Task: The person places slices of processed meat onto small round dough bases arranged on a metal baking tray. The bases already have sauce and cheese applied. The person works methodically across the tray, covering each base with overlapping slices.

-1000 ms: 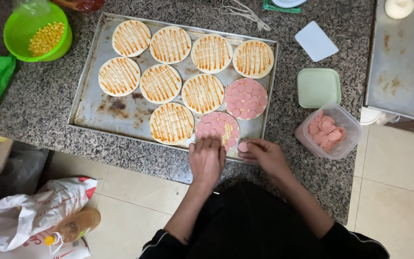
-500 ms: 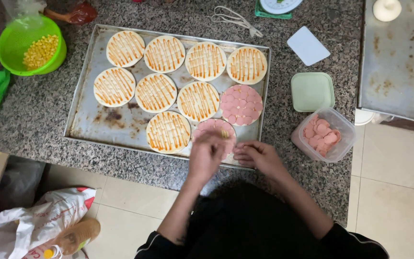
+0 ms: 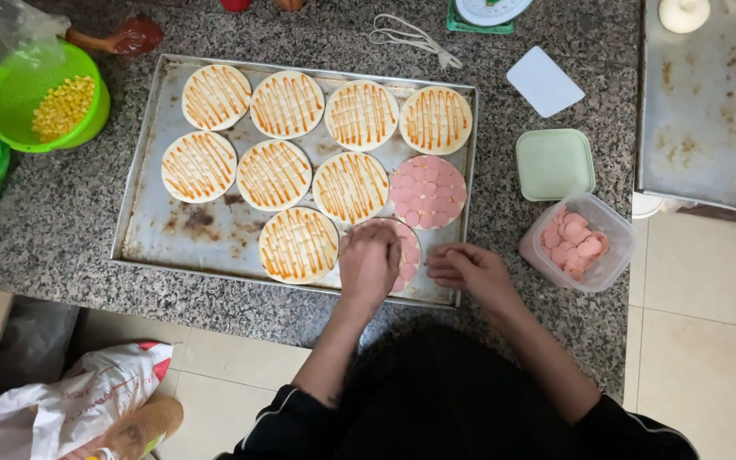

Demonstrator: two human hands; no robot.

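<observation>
The left hand (image 3: 370, 264) rested with bunched fingers on the sausage-topped dough round (image 3: 404, 252), while the right hand (image 3: 468, 271) pinched sausage slices at the tray (image 3: 142, 217) edge.

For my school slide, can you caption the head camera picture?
Two hands, left hand and right hand, lay pink sausage slices on a small round base in a metal tray.
</observation>
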